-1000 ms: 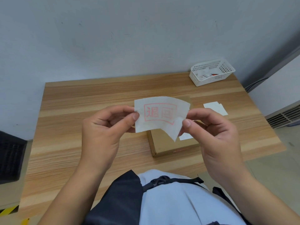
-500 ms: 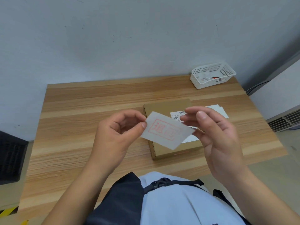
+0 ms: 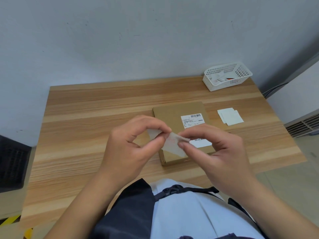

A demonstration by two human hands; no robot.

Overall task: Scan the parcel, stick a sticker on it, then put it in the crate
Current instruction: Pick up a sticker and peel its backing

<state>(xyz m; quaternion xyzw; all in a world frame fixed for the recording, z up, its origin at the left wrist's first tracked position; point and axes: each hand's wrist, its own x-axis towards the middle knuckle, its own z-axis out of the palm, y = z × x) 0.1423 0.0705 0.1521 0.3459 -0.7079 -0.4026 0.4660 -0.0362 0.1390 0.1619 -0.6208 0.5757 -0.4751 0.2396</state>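
Observation:
A flat brown cardboard parcel [image 3: 174,111] lies on the wooden table [image 3: 96,121], with a white barcode label [image 3: 192,120] on its top. Above its near left part I hold a white sticker sheet [image 3: 172,145] with faint red print. My left hand [image 3: 131,145] pinches the sheet's left end between thumb and forefinger. My right hand [image 3: 214,149] pinches its right edge with thumb and fingertips. The sheet is bent between the two hands and hides part of the parcel. No scanner is in view.
A white perforated basket [image 3: 227,75] holding small items stands at the table's back right corner. Loose white sticker sheets [image 3: 230,116] lie right of the parcel. A dark crate-like object [image 3: 12,163] sits on the floor at the left. A vent grille [image 3: 305,125] is at the right.
The sticker sheet, first held up flat facing me, has been lowered and tilted over the parcel. My hands have come closer together and now pinch it, bending it.

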